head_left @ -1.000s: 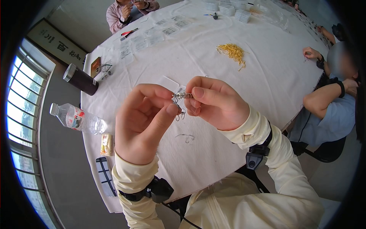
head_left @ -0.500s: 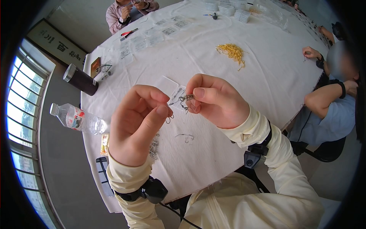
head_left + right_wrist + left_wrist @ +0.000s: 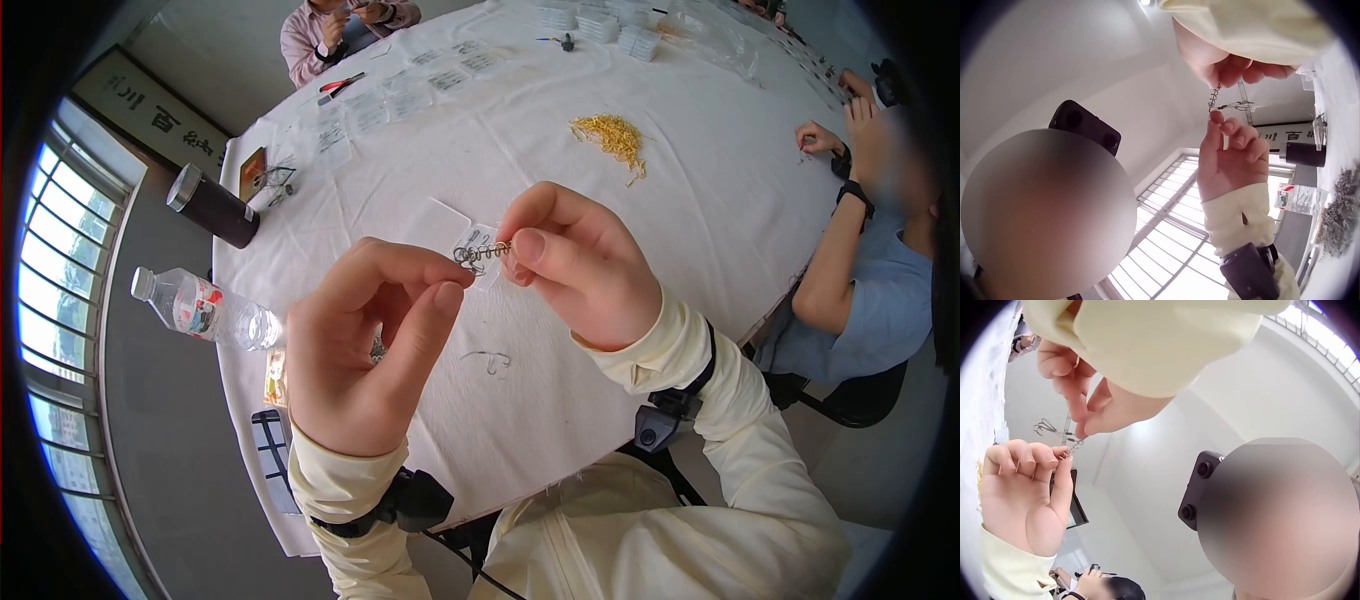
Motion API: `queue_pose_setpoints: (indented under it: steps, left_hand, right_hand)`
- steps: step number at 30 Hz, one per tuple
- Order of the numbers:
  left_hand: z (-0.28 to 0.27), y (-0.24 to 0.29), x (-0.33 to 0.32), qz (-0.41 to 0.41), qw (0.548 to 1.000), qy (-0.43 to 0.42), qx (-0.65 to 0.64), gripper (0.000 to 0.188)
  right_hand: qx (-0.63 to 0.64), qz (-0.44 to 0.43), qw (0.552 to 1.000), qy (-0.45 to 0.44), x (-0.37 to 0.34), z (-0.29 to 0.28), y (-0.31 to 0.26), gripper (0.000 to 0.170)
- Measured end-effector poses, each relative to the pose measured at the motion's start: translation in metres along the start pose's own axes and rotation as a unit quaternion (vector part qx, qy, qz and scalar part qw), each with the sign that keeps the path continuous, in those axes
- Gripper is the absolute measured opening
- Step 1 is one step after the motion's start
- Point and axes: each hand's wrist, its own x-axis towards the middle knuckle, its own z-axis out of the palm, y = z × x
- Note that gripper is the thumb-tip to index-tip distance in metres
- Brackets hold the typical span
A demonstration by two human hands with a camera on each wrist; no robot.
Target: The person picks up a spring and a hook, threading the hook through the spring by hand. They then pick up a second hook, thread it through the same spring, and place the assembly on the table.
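Observation:
Over the table both hands meet at a small metal coil spring that carries wire fishing hooks. My right hand pinches the coil's right end between thumb and forefinger. At the other end, the thumb and forefinger of my left hand pinch it where the hooks join on. In the right wrist view, the coil spans the short gap between the two hands, its hooks pointing off to the side. Behind the fingers lies a clear plastic box, partly covered. A loose fishing hook rests on the cloth below.
A heap of yellow pieces lies farther back. Along the left edge are a dark flask, a water bottle and a phone. Clear packs and red-handled pliers sit beyond. A grey metal heap shows at the right wrist. Other people sit around.
My left hand drew away leftward from the coil holding a hook, then came back to the coil's left end. My right hand kept its pinch and shifted slightly.

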Motion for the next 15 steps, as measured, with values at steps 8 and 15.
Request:
queue_pose_setpoints:
  steps: [8,15]
  left_hand:
    - [0.013,-0.014,0.000,0.057,0.995,0.071,0.029,0.015]
    - [0.019,-0.014,-0.001,0.058,0.991,0.068,-0.101,0.012]
  right_hand:
    - [-0.051,-0.070,0.996,0.019,-0.005,0.005,-0.002,0.012]
    - [-0.128,-0.168,0.977,0.039,-0.008,0.012,0.005,0.012]
